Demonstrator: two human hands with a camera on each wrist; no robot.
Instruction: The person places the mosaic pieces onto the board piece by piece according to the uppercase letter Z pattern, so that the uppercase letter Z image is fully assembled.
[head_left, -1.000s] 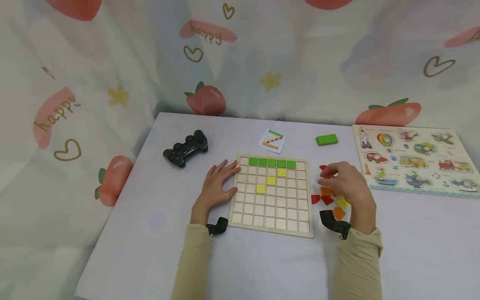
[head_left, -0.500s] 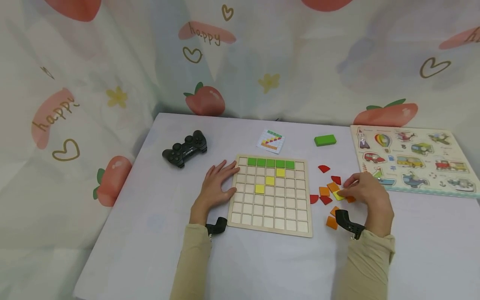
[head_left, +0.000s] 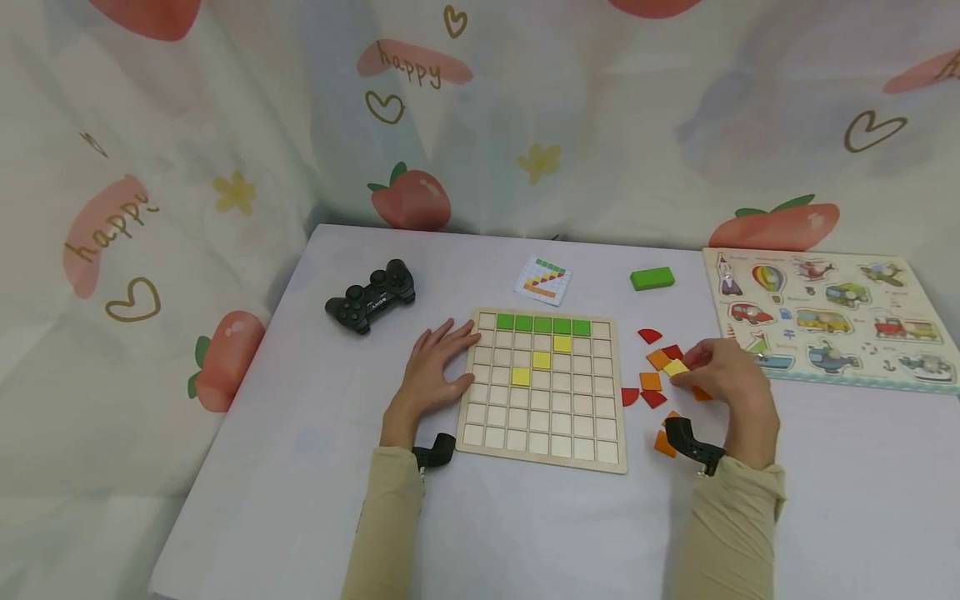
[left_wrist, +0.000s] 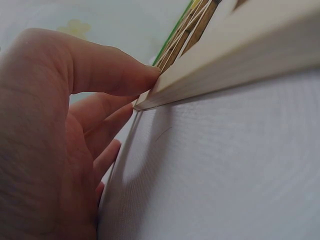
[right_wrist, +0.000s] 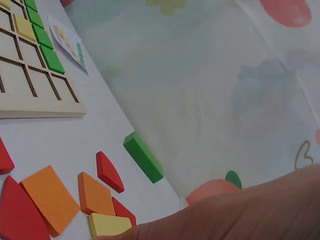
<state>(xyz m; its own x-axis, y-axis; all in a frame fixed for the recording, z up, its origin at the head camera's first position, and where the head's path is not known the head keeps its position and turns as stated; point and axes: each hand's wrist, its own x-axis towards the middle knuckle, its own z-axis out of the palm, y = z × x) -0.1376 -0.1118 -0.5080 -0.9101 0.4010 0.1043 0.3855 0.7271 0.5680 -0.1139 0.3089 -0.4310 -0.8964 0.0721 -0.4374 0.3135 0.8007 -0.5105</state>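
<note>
A wooden grid board (head_left: 542, 463) lies on the white table, with a row of green tiles (head_left: 543, 325) along its far side and a diagonal of yellow tiles (head_left: 542, 361). My left hand (head_left: 426, 375) touches the board's left edge, thumb and fingers extended; in the left wrist view the thumb (left_wrist: 117, 72) meets the wooden rim. To the right of the board, my right hand (head_left: 726, 373) pinches a yellow square tile (head_left: 675, 368) over the loose pieces. Only part of this yellow tile (right_wrist: 107, 225) shows beside the hand in the right wrist view.
Loose red quarter-round pieces (head_left: 649, 336) and orange squares (head_left: 650, 382) are scattered right of the board. Behind stand a green block (head_left: 652, 278) and a pattern card (head_left: 543, 282). A black game controller (head_left: 371, 297) lies left, a picture puzzle board (head_left: 832, 321) right.
My right hand has moved right and down onto the loose pieces, then slightly away from me with the yellow tile. Some orange pieces have shifted. My left hand stays at the board's edge.
</note>
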